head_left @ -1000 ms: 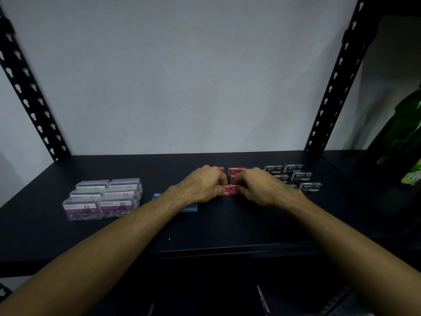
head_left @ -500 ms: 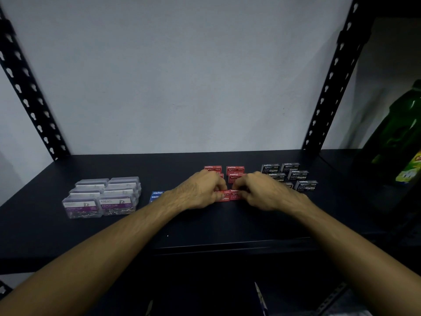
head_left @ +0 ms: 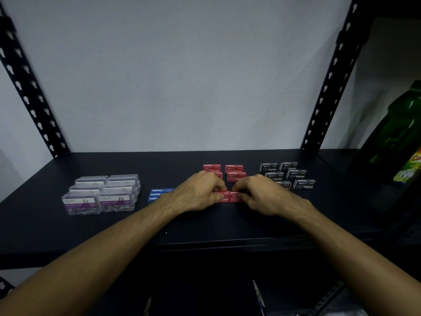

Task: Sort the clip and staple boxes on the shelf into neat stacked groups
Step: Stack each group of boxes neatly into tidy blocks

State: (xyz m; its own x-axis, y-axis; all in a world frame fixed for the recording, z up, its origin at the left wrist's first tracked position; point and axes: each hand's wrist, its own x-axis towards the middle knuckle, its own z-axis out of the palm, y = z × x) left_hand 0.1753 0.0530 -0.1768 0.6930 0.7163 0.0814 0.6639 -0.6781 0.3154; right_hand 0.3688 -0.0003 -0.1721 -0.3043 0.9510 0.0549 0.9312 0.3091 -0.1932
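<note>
Both hands meet near the middle of the dark shelf (head_left: pixel 68 224). The left hand (head_left: pixel 200 190) and the right hand (head_left: pixel 262 192) pinch a pair of red staple boxes (head_left: pixel 229 197) between them, the left hand's fingertips on the left end and the right hand's on the right end; the two boxes lie side by side and touching on the shelf surface. The fingers curl over the box tops, so how tightly each hand clamps is hard to make out, but both look closed on the pair.

At 12 o'clock from the hands stands the rest of the red group (head_left: pixel 234 171), partly hidden behind the knuckles. At 9 o'clock, just beside the left wrist, a short stack of blue staple boxes (head_left: pixel 158 194) peeks out. Farther toward 9 o'clock, well apart, sit the clear paper clip boxes (head_left: pixel 102 195), stacked in two neat columns. At about 2 o'clock from the right hand the black staple boxes (head_left: pixel 293 175) are lined up in two rows. A green bottle (head_left: pixel 401 142) stands at the far 3 o'clock edge.
</note>
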